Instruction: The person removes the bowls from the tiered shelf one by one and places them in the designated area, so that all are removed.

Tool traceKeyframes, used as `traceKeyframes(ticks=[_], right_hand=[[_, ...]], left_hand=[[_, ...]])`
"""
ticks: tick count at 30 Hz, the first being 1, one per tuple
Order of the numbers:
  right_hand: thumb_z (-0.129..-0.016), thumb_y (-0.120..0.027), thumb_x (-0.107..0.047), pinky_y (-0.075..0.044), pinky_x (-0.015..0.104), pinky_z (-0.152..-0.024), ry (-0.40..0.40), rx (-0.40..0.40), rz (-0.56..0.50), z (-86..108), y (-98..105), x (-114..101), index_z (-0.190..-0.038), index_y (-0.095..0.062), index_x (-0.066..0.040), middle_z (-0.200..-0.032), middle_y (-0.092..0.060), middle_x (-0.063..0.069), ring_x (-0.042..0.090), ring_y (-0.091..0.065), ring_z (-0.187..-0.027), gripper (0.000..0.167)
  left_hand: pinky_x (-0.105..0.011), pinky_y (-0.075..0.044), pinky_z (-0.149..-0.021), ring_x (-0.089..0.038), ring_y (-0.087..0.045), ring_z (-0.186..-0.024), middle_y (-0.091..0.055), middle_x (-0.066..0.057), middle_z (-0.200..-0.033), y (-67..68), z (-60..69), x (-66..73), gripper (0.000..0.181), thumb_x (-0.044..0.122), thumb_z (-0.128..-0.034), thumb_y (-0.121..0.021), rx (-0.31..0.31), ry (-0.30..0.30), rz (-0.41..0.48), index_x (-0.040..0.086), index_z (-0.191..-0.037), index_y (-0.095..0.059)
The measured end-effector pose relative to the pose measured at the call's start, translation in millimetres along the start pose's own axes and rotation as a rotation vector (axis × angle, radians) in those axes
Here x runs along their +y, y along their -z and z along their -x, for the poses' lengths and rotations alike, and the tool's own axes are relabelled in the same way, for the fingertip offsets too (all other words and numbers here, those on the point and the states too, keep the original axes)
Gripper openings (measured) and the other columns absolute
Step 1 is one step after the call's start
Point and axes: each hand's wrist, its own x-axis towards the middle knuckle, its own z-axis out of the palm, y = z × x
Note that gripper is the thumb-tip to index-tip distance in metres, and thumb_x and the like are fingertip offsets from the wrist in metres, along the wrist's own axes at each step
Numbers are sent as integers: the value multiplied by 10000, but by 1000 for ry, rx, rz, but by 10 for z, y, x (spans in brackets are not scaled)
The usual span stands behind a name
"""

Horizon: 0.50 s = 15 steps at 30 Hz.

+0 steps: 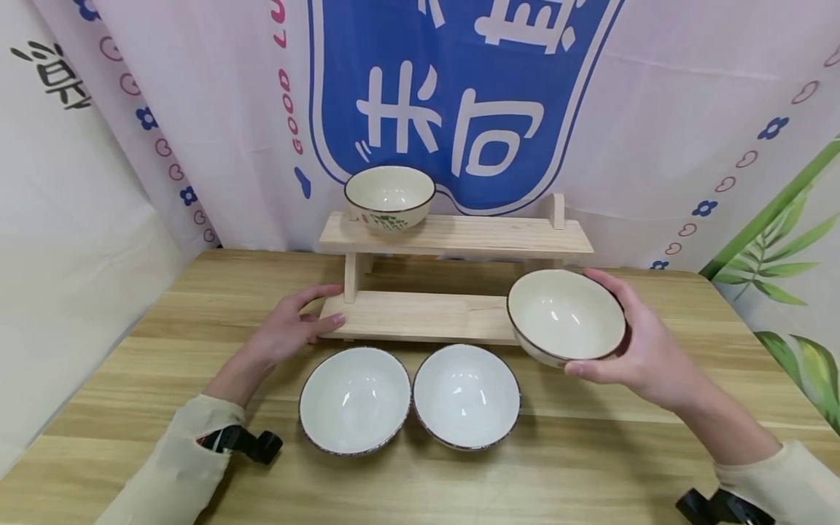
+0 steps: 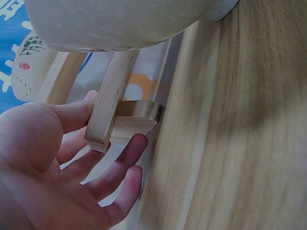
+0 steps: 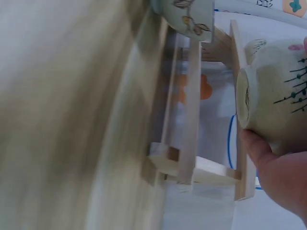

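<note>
- Up in the right hand [image 1: 646, 354] was the star of the scene, a round cream bowl [image 1: 566, 315] with a glossy inside and a thin dark-brown rim!
- Its outer wall carried dark dotted sprigs [image 3: 295, 91] and a touch of pink, with a ring-shaped foot [image 3: 243, 98] beneath.
- It sat before the right end of the pale wooden two-tier stand [image 1: 413, 315], lifted above the table; whether it touched the stand, I couldn't tell.
- Thumb at the near side, fingers round the far side: the right hand pinched that bowl.
- Across at the other end, the left hand [image 1: 289, 324] pinched the lower shelf's tip, its free fingers spread and bent.
- Top shelf, left end: a cream, dark-rimmed ceramic-looking bowl [image 1: 390, 195] with green leaves.
- Down front, two white-lined round bowls, left [image 1: 355, 401] and right [image 1: 467, 397], stood side by side on the wood-grain table [image 1: 590, 474].
</note>
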Motion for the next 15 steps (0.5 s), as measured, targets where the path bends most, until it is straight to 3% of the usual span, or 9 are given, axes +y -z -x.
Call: traceKeyframes(ticks=[6, 15], right_hand=[[-659, -887, 184, -607, 226, -900, 56, -82, -37, 137, 17, 102, -1636, -293, -113, -1498, -439, 120, 93, -615, -1221, 1181], [-654, -879, 187, -607, 260, -939, 59, -159, -79, 273, 62, 264, -1634, -259, -14, -1538, -416, 142, 90, -590, -1265, 1177]], left_hand=[[-258, -503, -699, -130, -605, -769, -423, -199, -1590, 4, 3, -1, 669, 272, -1031, -720, 0, 6, -1, 155, -1625, -435], [-262, -500, -708, -135, -591, -751, -462, -196, -1541, 7, 13, -9, 662, 285, -1029, -721, 5, 13, -11, 173, -1620, -446]])
